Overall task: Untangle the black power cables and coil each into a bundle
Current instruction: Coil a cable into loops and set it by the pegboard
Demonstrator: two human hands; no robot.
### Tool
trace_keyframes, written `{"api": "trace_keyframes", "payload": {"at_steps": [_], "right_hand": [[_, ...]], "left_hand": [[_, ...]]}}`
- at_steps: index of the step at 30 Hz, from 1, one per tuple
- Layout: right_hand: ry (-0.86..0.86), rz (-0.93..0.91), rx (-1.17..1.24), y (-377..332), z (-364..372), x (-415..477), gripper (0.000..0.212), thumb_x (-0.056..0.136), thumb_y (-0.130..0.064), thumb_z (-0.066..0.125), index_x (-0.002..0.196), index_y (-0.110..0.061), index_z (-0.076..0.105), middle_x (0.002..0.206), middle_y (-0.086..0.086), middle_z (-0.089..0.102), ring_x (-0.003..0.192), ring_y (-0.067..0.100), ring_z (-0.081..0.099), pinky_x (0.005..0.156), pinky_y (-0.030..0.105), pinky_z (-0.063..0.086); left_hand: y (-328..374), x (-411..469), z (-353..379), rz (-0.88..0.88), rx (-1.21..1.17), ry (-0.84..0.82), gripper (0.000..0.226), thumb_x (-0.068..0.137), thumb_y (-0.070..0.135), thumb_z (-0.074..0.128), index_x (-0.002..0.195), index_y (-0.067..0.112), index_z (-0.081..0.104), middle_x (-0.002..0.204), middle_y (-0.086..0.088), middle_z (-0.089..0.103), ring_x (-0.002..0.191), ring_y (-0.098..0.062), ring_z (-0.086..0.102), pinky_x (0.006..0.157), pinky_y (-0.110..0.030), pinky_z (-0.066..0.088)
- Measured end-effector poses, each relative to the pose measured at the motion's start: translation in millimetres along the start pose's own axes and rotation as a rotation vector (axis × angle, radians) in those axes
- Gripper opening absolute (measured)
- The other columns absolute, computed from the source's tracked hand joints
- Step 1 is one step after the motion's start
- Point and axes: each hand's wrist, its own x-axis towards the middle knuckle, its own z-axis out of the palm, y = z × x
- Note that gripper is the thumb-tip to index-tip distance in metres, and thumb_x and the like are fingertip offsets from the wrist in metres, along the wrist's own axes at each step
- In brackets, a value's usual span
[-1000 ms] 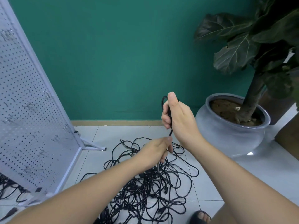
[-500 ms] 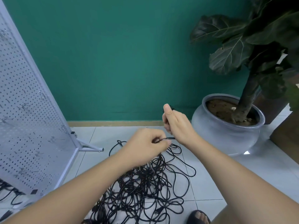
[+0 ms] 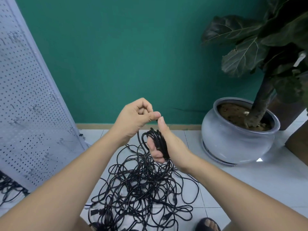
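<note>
Black cables (image 3: 141, 187) between pegboard (image 3: 33, 114) and pot (image 3: 233, 144)

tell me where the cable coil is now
Head view, centre: the coil is looped around the right hand, just above the tangled pile, left of the grey plant pot.

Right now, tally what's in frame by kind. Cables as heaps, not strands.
Hands: 2, left hand, right hand
Coiled cable bundle in right hand: 1
Tangled cable heaps on floor: 2
Pegboard: 1
Potted plant: 1
Sandalled foot: 1
Total: 8
</note>
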Motion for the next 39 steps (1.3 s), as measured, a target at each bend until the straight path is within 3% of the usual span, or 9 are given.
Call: {"api": "trace_keyframes", "payload": {"at_steps": [5,10,13,22,25,27,32,35,39], "right_hand": [[0.095,-0.117,0.134,-15.0,-2.9,-1.2,0.082,0.089,-0.089,0.036,0.078,-0.01,0.053,0.056,0.004,0.037,0.05,0.02,0.033,0.053,0.033,0.029],[0.22,-0.236,0.252,-33.8,-17.2,0.7,0.076,0.1,-0.079,0.033,0.073,-0.01,0.05,0.057,0.007,0.034,0.05,0.021,0.03,0.051,0.029,0.032],[0.326,-0.238,0.248,-41.0,-28.1,3.1,0.075,0.099,-0.083,0.033,0.073,-0.015,0.052,0.057,0.004,0.038,0.052,0.021,0.032,0.054,0.033,0.03],[0.555,-0.162,-0.034,-33.3,-57.4,25.7,0.08,0.079,-0.093,0.032,0.081,-0.016,0.055,0.063,0.003,0.051,0.06,0.023,0.044,0.067,0.038,0.041],[0.521,-0.081,-0.271,-23.9,-64.1,28.2,0.079,0.094,-0.087,0.027,0.08,-0.016,0.058,0.062,0.001,0.056,0.061,0.021,0.051,0.073,0.043,0.047],[0.442,-0.03,-0.402,-19.0,-65.8,26.4,0.08,0.102,-0.082,0.023,0.081,-0.015,0.061,0.062,0.0,0.06,0.06,0.02,0.054,0.074,0.041,0.048],[0.262,0.021,-0.579,-15.2,-52.1,16.4,0.087,0.107,-0.077,0.013,0.073,-0.014,0.064,0.062,0.0,0.065,0.057,0.012,0.056,0.068,0.032,0.04],[0.144,0.008,-0.518,-10.5,-38.7,11.8,0.092,0.105,-0.079,0.009,0.064,-0.017,0.063,0.061,0.006,0.064,0.059,0.016,0.058,0.071,0.033,0.044],[0.035,0.052,-0.287,-7.7,-27.8,10.9,0.103,0.094,-0.091,0.009,0.089,-0.008,0.071,0.065,0.009,0.058,0.061,0.023,0.055,0.062,0.03,0.046]], "left_hand": [[-22.1,1.1,20.7,-0.114,-0.054,-0.008,0.054,0.086,0.067,0.074,0.084,0.014,0.063,0.066,-0.016,0.053,0.062,-0.025,0.043,0.06,-0.036,0.035],[-56.2,-11.2,45.0,-0.266,0.028,-0.119,0.047,0.102,0.058,0.044,0.08,0.021,0.063,0.073,-0.024,0.054,0.069,-0.026,0.047,0.072,-0.042,0.038],[-67.4,-31.4,67.1,-0.359,0.08,-0.221,0.059,0.111,0.058,0.035,0.083,0.017,0.067,0.059,0.0,0.046,0.058,-0.019,0.042,0.069,-0.038,0.037],[-48.8,-69.1,102.3,-0.305,0.396,-0.383,0.038,0.11,0.045,0.047,0.085,0.021,0.063,0.062,0.005,0.06,0.054,-0.011,0.056,0.058,-0.028,0.045],[-31.5,-66.8,90.5,-0.215,0.566,-0.405,0.03,0.109,0.037,0.052,0.092,0.016,0.064,0.065,0.018,0.069,0.046,0.0,0.053,0.05,-0.024,0.043],[-23.2,-61.0,76.3,-0.146,0.642,-0.361,0.03,0.105,0.04,0.058,0.089,0.015,0.064,0.07,0.002,0.072,0.051,-0.006,0.053,0.055,-0.031,0.045],[-2.4,-45.8,41.6,0.037,0.516,-0.219,0.013,0.098,0.028,0.075,0.086,0.023,0.075,0.066,0.014,0.068,0.057,-0.001,0.051,0.062,-0.027,0.04],[11.2,-39.2,28.0,0.109,0.446,-0.174,0.01,0.09,0.018,0.083,0.085,0.018,0.074,0.069,0.009,0.076,0.061,-0.001,0.064,0.068,-0.023,0.049],[11.4,-22.8,8.7,0.092,0.37,-0.043,0.031,0.075,0.02,0.096,0.08,0.019,0.066,0.066,0.003,0.065,0.059,-0.011,0.054,0.062,-0.029,0.046]]}}
